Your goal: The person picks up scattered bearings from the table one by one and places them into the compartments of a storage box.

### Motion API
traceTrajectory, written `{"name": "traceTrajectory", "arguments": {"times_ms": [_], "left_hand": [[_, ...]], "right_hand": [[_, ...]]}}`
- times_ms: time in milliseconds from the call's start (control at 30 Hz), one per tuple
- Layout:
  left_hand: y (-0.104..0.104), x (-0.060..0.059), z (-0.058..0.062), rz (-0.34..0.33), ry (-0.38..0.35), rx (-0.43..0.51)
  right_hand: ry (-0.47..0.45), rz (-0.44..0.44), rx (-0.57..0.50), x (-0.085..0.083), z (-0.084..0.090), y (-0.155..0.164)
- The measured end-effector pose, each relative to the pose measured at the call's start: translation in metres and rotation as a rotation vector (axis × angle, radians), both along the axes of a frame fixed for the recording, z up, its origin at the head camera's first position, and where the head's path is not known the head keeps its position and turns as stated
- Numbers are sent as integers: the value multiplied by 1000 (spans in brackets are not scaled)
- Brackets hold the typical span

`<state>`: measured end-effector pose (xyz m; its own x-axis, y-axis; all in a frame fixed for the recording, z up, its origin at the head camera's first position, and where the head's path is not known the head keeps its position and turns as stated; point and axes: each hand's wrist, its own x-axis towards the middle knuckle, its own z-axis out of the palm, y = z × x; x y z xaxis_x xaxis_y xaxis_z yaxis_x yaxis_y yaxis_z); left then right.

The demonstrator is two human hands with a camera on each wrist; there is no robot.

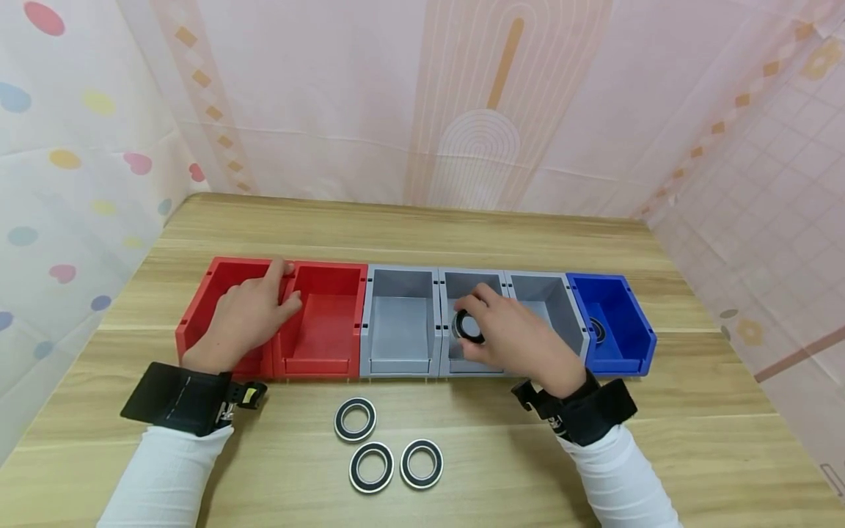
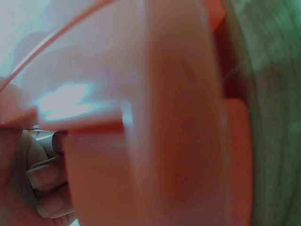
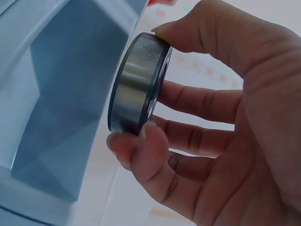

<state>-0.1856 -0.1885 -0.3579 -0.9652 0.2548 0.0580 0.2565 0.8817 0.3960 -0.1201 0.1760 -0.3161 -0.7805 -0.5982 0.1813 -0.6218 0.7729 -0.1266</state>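
Observation:
My right hand (image 1: 511,330) pinches a ball bearing (image 1: 468,327) between thumb and fingertips, over the middle grey bin (image 1: 455,364). Up close in the right wrist view, the bearing (image 3: 136,84) shows its shiny metal outer ring, tilted on edge beside the bin's wall. At the left, my left hand (image 1: 240,317) rests on the two red bins (image 1: 322,326), with its forefinger and thumb extended over the divider between them. Its other fingers are mostly hidden in the head view; a few bent fingertips (image 2: 47,181) show past the red plastic in the left wrist view.
Three more bearings (image 1: 371,467) with black seals lie on the wooden table (image 1: 502,469) in front of the bins. At the right end of the row, a blue bin (image 1: 614,363) has a bearing (image 1: 598,330) inside. Patterned cloth (image 1: 330,103) hangs behind.

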Motion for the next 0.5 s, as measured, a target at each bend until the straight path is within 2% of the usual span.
{"name": "traceTrajectory", "arguments": {"times_ms": [300, 500], "left_hand": [[1, 1, -1, -1, -2, 2], [1, 1, 0, -5, 2, 8]], "right_hand": [[-48, -65, 64, -13, -14, 4], [-33, -51, 125, -18, -26, 2]]}}
